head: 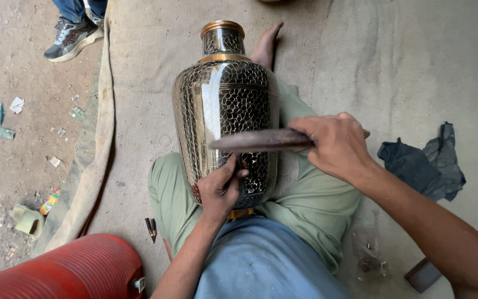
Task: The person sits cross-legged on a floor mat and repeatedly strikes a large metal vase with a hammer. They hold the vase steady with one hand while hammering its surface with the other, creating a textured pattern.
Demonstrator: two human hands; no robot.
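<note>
Large engraved metal vase [225,111] lies across the seated person's lap, neck pointing far, base near against the waist. Body dark with a silvery crackle pattern; brass-coloured bands at the rim and shoulder.

Left hand [219,188] rests on the near lower part of the vase, fingers pinched closed around a small tool whose tip touches the surface; the tool itself is too hidden to identify.

Right hand [336,145] is closed around one end of a dark wooden stick [261,140], held roughly level across the vase, its free end pointing left above the left hand.

Person sits on a burlap mat [139,66], in green trousers and a blue shirt, one bare foot showing beyond the vase's neck.

Right of the lap: crumpled dark cloth [424,163] on the mat. Near left: ribbed red cylinder [67,271]. Small dark pointed tool [151,228] lies just beside the left thigh. Far left, on littered dirt ground, another person's sneaker [73,37].
</note>
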